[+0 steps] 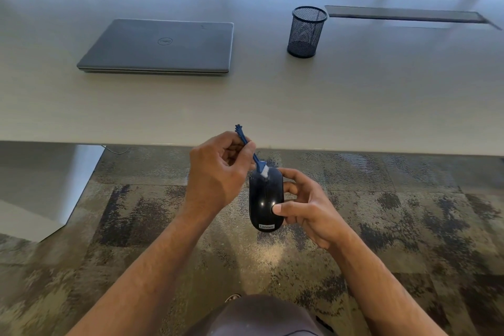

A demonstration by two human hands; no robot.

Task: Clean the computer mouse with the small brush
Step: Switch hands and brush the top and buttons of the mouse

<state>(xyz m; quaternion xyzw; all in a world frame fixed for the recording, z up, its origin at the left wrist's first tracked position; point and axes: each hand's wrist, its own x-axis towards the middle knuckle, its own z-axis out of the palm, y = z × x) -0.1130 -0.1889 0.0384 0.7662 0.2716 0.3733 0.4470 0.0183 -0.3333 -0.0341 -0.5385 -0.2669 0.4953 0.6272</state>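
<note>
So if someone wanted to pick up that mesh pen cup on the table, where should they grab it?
Probably round the mesh pen cup's wall, coming from its near side. It stands upright on the table, a plain cylinder without a handle, apart from the closed laptop.

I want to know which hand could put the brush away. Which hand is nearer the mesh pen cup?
Right. The right hand, holding the mouse, sits below the mesh pen cup, slightly left of it. The left hand, pinching the brush, is farther left.
</note>
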